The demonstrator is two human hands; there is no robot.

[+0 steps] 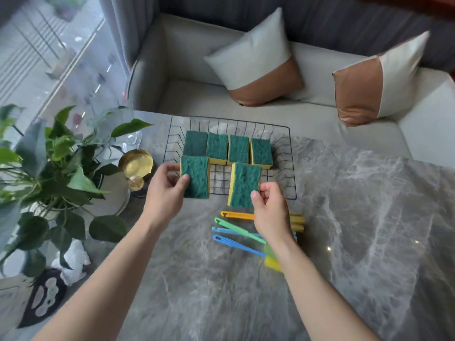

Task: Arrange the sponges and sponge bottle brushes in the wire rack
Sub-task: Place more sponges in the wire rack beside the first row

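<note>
A black wire rack (283,134) stands on the grey marble table. Several green-and-yellow sponges (238,148) lie in a row along its far side. My left hand (167,190) grips another sponge (197,175) over the rack's near left corner. My right hand (270,210) holds a further sponge (245,185) over the rack's near edge. Several sponge bottle brushes (236,243) with orange, green and blue handles lie on the table just in front of the rack, partly hidden under my right wrist.
A leafy potted plant (49,168) and a gold round tin (136,163) stand left of the rack. A white figurine (73,262) sits at the table's left edge. Behind the table is a grey sofa with two cushions (256,60).
</note>
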